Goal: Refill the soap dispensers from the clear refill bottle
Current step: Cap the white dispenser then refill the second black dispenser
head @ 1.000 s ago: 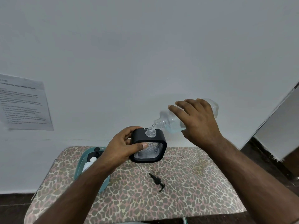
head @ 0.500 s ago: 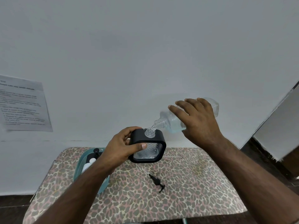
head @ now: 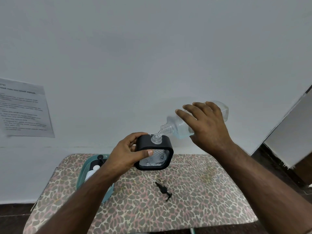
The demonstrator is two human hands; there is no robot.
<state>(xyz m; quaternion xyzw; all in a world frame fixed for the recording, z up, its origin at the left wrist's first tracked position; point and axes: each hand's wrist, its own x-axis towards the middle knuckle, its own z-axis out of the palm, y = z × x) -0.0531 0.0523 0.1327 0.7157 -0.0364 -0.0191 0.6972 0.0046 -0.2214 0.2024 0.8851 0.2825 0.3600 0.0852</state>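
My left hand [head: 125, 155] grips a square black-framed soap dispenser [head: 156, 156] with a clear body, held above the table with its open neck upward. My right hand [head: 206, 127] holds the clear refill bottle [head: 179, 124] tilted down to the left, its threaded mouth just above the dispenser's neck. A thin clear stream runs from the bottle into the neck. Pale blue liquid lies in the bottle's lower side. The black pump head [head: 163, 190] lies loose on the table below.
A leopard-print table [head: 194, 208] stands against a white wall. A teal basket [head: 84, 168] with a white bottle [head: 92, 171] and a dark item sits at its left, partly behind my left arm. A printed sheet [head: 23, 108] hangs on the wall.
Both hands stay nearly still while the pour continues; the bottle's base has tipped up very slightly.
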